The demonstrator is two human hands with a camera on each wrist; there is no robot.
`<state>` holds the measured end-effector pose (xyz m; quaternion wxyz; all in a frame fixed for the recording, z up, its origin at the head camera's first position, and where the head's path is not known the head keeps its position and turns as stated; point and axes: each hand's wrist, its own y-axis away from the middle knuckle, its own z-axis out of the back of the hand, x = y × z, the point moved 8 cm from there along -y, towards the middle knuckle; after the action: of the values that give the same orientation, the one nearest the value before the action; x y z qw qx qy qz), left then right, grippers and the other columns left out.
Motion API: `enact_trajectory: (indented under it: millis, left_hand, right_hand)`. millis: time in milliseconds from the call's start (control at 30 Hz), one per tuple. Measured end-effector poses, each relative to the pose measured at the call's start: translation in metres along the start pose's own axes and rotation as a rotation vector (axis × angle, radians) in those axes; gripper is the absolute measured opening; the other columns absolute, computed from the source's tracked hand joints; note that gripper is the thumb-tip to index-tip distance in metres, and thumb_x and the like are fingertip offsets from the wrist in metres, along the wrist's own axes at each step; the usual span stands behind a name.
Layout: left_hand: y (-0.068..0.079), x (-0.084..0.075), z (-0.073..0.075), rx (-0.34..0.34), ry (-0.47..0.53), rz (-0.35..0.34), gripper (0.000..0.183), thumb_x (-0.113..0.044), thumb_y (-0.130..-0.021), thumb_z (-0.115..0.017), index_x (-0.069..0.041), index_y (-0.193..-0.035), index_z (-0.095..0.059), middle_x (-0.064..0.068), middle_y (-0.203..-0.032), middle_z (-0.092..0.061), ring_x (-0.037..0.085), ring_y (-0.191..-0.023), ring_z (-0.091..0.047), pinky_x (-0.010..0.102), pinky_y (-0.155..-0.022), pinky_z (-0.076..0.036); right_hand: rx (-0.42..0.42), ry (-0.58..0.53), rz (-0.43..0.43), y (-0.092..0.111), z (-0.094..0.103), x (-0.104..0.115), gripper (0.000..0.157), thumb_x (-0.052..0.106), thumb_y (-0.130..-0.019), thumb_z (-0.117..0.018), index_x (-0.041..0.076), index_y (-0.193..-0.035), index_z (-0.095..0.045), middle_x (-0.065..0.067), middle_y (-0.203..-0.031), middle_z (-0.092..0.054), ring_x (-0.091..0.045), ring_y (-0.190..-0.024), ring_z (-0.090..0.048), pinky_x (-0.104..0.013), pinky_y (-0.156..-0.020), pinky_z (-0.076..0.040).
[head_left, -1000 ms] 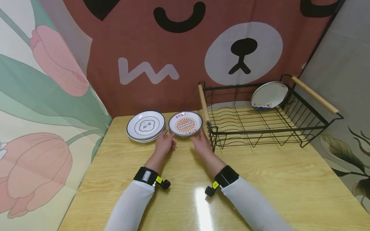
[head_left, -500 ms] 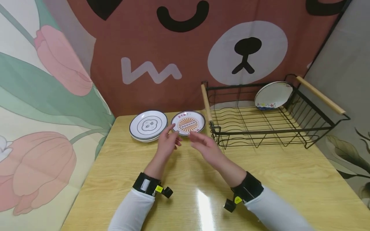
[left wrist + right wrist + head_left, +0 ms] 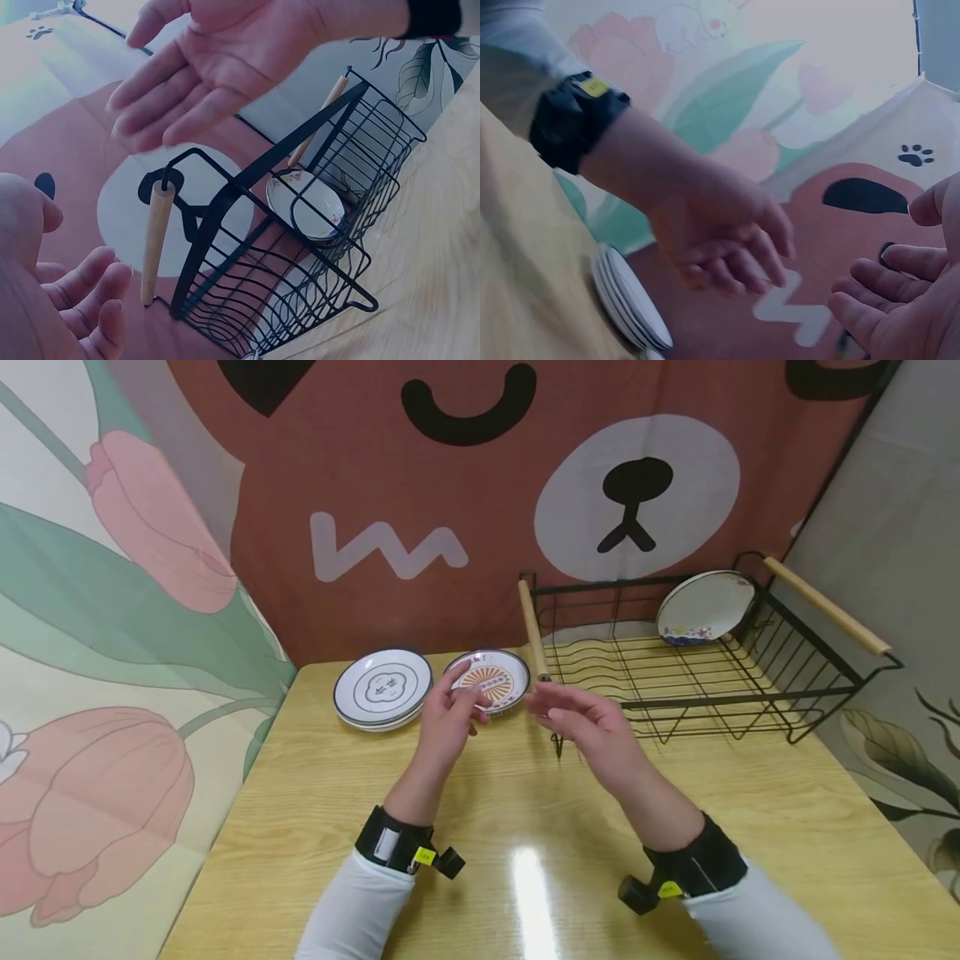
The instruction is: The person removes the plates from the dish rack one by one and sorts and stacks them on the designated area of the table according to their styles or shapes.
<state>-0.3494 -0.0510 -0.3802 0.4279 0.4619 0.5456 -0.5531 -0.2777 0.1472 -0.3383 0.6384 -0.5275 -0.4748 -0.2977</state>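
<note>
My left hand [image 3: 447, 718] is raised over the table with loosely bent fingers, partly covering a small plate [image 3: 501, 672] with an orange sunburst pattern. Nothing is in its grasp. To the right, my right hand [image 3: 592, 731] hovers in front of the near left corner of a black wire dish rack [image 3: 720, 700], fingers extended and holding nothing. A stack of white plates [image 3: 382, 687] with dark rims lies left of the sunburst plate. In the left wrist view, both palms show bare beside the rack.
The rack has wooden handles [image 3: 825, 604] at its ends. A white bowl-like dish [image 3: 705, 608] with a floral rim leans at the rack's far right. Patterned cloth [image 3: 375, 460] hangs directly behind the table.
Both hands have left the sunburst plate's edge and lifted. The right hand has moved right and nearer to the camera; the left has shifted slightly right. The plates stay where they were.
</note>
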Motion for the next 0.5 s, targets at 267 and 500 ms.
enact_trajectory:
  millis: [267, 500]
  left_hand:
    - [-0.001, 0.005, 0.000, 0.013, -0.015, 0.013, 0.047, -0.017, -0.102, -0.056, -0.023, -0.148, -0.054, 0.004, -0.084, -0.072, 0.015, -0.065, -0.067, 0.026, -0.052, -0.046]
    - [-0.001, 0.012, 0.000, 0.011, -0.026, 0.041, 0.048, -0.015, -0.101, -0.056, -0.024, -0.148, -0.054, 0.001, -0.083, -0.072, 0.014, -0.065, -0.067, 0.026, -0.052, -0.047]
  right_hand:
    - [-0.120, -0.014, 0.153, 0.001, 0.064, 0.032, 0.031, 0.004, -0.106, -0.050, -0.003, -0.132, -0.064, -0.006, -0.123, -0.074, -0.015, -0.117, -0.070, -0.029, -0.101, -0.057]
    - [-0.258, 0.033, 0.230, 0.002, 0.117, 0.065, 0.034, 0.007, -0.105, -0.053, -0.010, -0.134, -0.060, -0.005, -0.121, -0.074, -0.014, -0.115, -0.069, -0.021, -0.100, -0.056]
